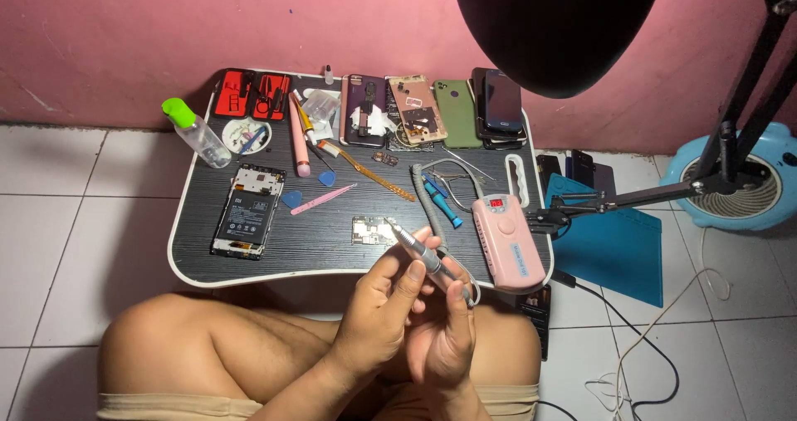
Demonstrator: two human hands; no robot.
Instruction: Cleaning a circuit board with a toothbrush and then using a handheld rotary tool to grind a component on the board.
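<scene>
Both my hands hold a slim grey rotary handpiece (419, 252) over my lap, at the near edge of a small black lap table (324, 242). My left hand (378, 309) wraps its fingers around the tool's shaft near the tip end. My right hand (444, 338) grips the rear end, where a coiled grey cord (425, 193) runs to a pink control box (506, 240) on the table. A small bare circuit board (372, 231) lies just beyond the tool's tip.
The table carries an opened phone (246, 212), several phones and back covers (432, 105) in the far row, a red tool case (252, 95), a green-capped bottle (195, 130), pink tweezers (322, 198) and picks. A black lamp shade (556, 22) hangs above. A blue mat (610, 242) and fan (739, 184) lie right.
</scene>
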